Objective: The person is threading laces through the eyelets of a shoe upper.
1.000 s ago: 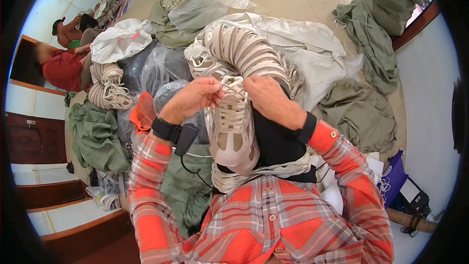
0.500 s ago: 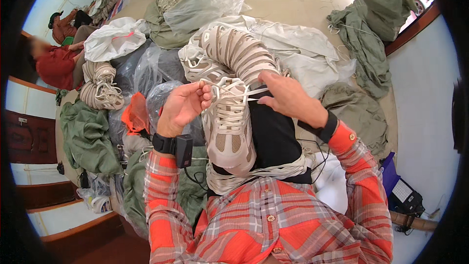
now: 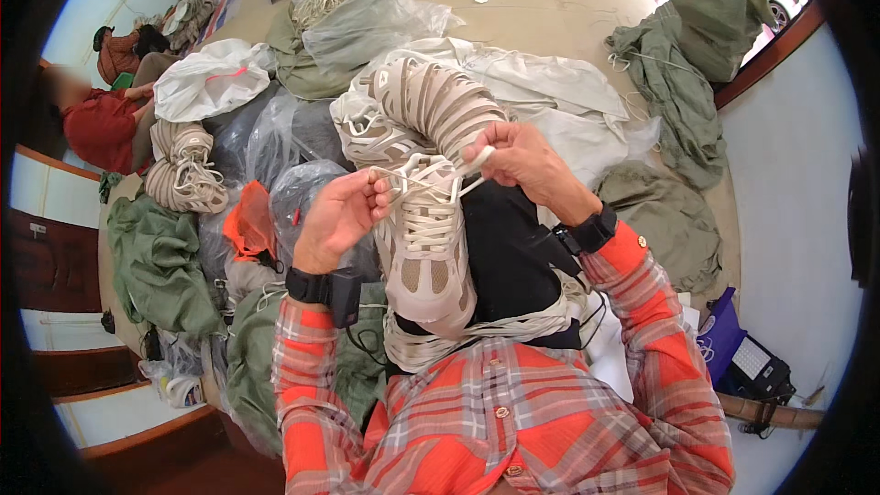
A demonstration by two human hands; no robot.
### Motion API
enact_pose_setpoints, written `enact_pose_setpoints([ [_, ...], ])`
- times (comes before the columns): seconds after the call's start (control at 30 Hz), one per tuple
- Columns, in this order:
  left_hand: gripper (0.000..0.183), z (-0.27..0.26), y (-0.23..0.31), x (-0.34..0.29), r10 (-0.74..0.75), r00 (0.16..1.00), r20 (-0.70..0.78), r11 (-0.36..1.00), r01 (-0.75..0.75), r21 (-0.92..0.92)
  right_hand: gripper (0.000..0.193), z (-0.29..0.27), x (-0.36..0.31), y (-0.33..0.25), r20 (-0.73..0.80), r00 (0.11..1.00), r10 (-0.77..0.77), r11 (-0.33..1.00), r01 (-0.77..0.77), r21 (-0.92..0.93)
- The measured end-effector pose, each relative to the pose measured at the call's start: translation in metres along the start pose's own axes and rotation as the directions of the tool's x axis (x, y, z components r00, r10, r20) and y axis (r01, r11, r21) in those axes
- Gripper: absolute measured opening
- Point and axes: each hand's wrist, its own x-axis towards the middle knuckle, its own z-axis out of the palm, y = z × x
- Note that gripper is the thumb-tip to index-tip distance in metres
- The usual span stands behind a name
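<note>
A beige and white sneaker (image 3: 426, 266) rests on my lap with its toe toward me. White lace runs through its eyelets, and the loose ends come out at the top. Left of the shoe, my left hand (image 3: 348, 211) pinches one shoelace between thumb and fingers. On the other side my right hand (image 3: 522, 165) is closed on the other lace, held in a small loop above the shoe's opening. A curved row of nested sneaker uppers (image 3: 440, 105) lies just beyond the shoe. A bundle of white laces (image 3: 431, 348) lies across my lap.
Plastic-wrapped bundles (image 3: 284, 128) and green sacks (image 3: 160, 261) lie at the left, with another stack of sneakers (image 3: 188, 170). White cloth (image 3: 559, 96) spreads beyond my knees. A person in red (image 3: 101, 128) sits at far left. A purple object (image 3: 720, 335) stands at right.
My right hand has gone from spread fingers to a pinch on the lace, moving slightly left. My left hand has lowered a little, still holding its lace.
</note>
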Motion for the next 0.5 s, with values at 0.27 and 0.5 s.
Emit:
enact_pose_setpoints([
  [0.27,0.01,-0.004,0.012,-0.007,0.002,0.999,-0.047,0.98,0.008,0.2,0.021,-0.045,-0.03,0.005,0.345,0.933,0.103,0.771,0.145,-0.62],
  [0.5,0.011,0.001,0.051,-0.029,0.214,0.963,-0.164,0.91,-0.135,0.393,0.017,-0.023,-0.021,0.009,0.473,0.871,0.133,0.883,0.113,-0.455],
])
